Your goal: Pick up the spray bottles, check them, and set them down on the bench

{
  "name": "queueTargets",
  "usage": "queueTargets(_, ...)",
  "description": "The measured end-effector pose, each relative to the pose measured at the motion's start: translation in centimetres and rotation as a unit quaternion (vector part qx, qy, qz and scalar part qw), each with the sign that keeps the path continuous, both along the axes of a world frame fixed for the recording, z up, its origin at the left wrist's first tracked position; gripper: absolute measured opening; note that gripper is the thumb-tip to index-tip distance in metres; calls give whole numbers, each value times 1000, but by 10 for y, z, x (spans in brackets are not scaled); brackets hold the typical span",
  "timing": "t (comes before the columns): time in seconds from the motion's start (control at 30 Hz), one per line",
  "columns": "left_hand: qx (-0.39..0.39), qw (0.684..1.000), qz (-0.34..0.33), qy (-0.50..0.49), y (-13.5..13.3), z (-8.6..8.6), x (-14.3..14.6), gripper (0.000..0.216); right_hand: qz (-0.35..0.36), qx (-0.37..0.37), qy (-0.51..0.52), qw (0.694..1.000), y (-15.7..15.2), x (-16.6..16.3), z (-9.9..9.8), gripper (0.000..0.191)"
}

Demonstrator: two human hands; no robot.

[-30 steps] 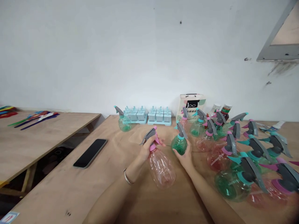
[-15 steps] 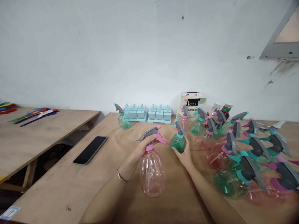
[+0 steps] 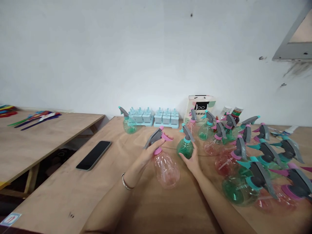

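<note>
My left hand (image 3: 148,153) is closed round the neck of a clear pink spray bottle (image 3: 166,168) with a grey and pink trigger head (image 3: 157,138). The bottle leans to the right, its base low over the wooden table (image 3: 117,195). My right hand (image 3: 192,161) cups the lower side of a small green spray bottle (image 3: 185,147) that stands upright on the table with a grey and teal head. A thin bracelet (image 3: 125,183) sits on my left wrist.
Several pink and green spray bottles (image 3: 246,162) crowd the table's right side. One green bottle (image 3: 128,123) stands alone near two blue ice-pop moulds (image 3: 156,118). A black phone (image 3: 94,155) lies at the left. A printed box (image 3: 200,107) leans on the wall. Coloured sticks (image 3: 36,117) lie on the neighbouring table.
The pink bottle in my left hand went from leaning, to upright, to leaning right again. My right hand stayed on the green bottle.
</note>
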State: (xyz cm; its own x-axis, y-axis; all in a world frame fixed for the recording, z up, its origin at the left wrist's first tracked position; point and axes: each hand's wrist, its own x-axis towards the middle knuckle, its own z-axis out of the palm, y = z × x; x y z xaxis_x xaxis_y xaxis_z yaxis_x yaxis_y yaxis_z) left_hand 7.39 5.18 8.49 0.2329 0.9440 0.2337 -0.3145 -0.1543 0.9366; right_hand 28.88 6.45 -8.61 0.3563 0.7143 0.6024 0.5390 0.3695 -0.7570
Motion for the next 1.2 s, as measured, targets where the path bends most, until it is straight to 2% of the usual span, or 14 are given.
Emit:
queueTargets(0.13,41,997,55,45,6,-10,-2,29,4,3,4,1000,0,0,0,81)
queueTargets(0.33,56,996,9,64,13,-15,-3,26,11,1,18,1000,-1,-1,2,81)
queueTargets(0.43,87,992,34,81,11,-15,-2,26,13,3,20,1000,0,-1,2,81)
queueTargets(0.53,112,980,50,159,6,-13,-1,31,9,7,18,1000,1,-1,1,81)
queueTargets(0.63,145,962,42,228,8,-10,-3,25,7,5,21,1000,1,-1,-1,83)
queueTargets(0.73,194,942,116,250,29,-15,-14,25,6,1,24,1000,2,-1,-2,84)
queueTargets(0.8,211,925,186,257,53,-22,-28,28,8,-1,21,1000,2,0,-2,84)
queueTargets(0.9,172,909,266,271,92,-36,-63,32,16,-1,14,1000,3,2,-2,84)
queueTargets(1.0,169,890,307,292,119,-45,-109,38,21,-3,11,1000,3,3,-2,85)
queueTargets(1.1,140,878,323,325,126,-48,-159,56,14,-2,10,1000,3,1,-1,84)
queueTargets(1.2,64,852,331,400,120,-52,-196,66,7,-1,13,1000,1,-1,0,84)
